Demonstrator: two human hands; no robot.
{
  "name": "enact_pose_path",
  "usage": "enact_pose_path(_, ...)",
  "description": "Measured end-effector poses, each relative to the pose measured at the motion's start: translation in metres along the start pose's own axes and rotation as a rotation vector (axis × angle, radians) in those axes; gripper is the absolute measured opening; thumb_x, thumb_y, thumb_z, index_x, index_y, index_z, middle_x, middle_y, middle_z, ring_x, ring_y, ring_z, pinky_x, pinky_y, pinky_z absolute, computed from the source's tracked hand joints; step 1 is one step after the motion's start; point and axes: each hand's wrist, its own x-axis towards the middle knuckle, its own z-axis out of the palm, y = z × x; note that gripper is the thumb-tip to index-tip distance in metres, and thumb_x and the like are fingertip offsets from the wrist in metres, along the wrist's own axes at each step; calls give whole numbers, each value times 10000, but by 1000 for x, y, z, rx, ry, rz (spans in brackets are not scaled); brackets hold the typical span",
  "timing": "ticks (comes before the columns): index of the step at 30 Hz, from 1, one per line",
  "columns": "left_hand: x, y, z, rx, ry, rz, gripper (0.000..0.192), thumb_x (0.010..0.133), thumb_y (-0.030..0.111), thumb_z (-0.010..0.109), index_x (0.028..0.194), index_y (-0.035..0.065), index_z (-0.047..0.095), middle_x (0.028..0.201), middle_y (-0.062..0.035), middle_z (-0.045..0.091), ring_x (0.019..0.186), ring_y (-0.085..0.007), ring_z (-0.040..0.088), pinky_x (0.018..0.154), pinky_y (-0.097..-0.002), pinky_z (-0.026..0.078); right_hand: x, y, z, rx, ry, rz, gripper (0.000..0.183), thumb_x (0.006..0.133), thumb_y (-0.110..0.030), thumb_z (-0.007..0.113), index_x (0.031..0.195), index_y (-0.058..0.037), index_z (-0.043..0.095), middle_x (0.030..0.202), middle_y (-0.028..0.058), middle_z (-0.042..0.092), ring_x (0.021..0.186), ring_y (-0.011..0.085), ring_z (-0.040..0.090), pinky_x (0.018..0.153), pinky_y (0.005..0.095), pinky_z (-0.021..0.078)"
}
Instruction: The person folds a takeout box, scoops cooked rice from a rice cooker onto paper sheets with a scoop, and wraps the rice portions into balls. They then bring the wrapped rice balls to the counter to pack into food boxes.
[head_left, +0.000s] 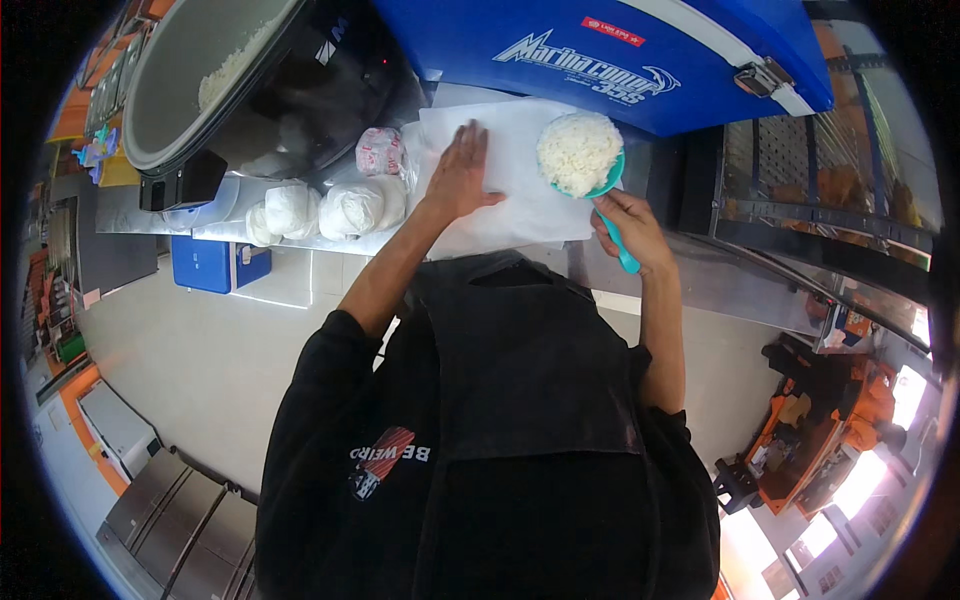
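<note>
My left hand lies flat on a stack of white wrapping paper, its fingers stretched toward the blue cooler box. In my right hand is the handle of a turquoise plastic scoop. A rounded mound of white rice heaps above the scoop's rim, over the right part of the paper. Left of my left hand sit several white paper-wrapped bundles. Behind them is one wrapped in paper with red print.
A large rice cooker with rice inside stands at the back left. Behind the paper rises a blue cooler box with a metal latch. A glass display case borders the right side. A blue box shows below the counter.
</note>
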Motion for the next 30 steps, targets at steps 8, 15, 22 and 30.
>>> enact_pose_path(8, -31, -17, 10, 167, -8, 361, 668, 964, 355, 516, 1464, -55, 348, 1564, -237, 296, 1452, -383, 292, 1187, -448, 274, 61, 81, 14, 124, -53, -175, 282, 1033, -232, 538, 1141, 14, 623, 942, 61, 640, 471, 84, 438, 425, 228, 335)
enact_pose_path(15, 1, -62, -3, 564, 116, -224, 718, 1015, 476, 387, 1475, -74, 337, 1557, -224, 333, 1473, -378, 253, 1214, -519, 137, 78, 109, 25, 107, 59, -135, 347, 1024, -257, 560, 1220, 22, 625, 888, 53, 625, 470, 104, 448, 443, 257, 360)
enact_pose_path(22, -6, -56, -13, 344, 89, 98, 646, 996, 388, 446, 1444, -74, 396, 1530, -274, 346, 1447, -433, 278, 1197, -538, 187, 74, 113, 24, 147, 77, -109, 367, 1018, -265, 574, 1218, 39, 618, 878, 46, 608, 482, 105, 455, 449, 258, 362)
enact_pose_path(30, -28, 2, -11, 281, 25, 193, 686, 956, 439, 529, 1438, -34, 409, 1547, -233, 329, 1452, -392, 284, 1181, -525, 251, 66, 103, 18, 300, 100, -124, 350, 1021, -260, 558, 1211, 32, 592, 963, 76, 641, 503, 78, 448, 432, 225, 343)
